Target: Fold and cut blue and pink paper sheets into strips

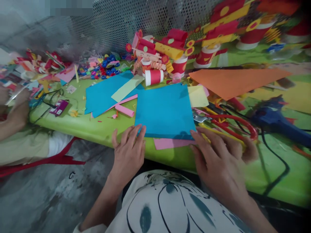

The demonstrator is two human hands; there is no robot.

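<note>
A blue sheet of paper (164, 110) lies in front of me near the table's edge, its near edge slightly turned up. My left hand (128, 145) has its fingertips closed on the near left corner. At the near right corner, my right hand (221, 152) pinches the edge between thumb and index finger, the other fingers curled. Beneath the near edge a strip of pink paper (170, 143) sticks out. Red-handled scissors (250, 126) lie beside my right hand, partly hidden under other things.
More blue paper (104, 94) and a pale green strip (127, 88) lie to the left. A red paper cup (154, 77) rests on its side behind. Decorated cup figures line the back. On the right are an orange sheet (233, 81) and a blue glue gun (277, 118). Another person's hands (17, 106) are at far left.
</note>
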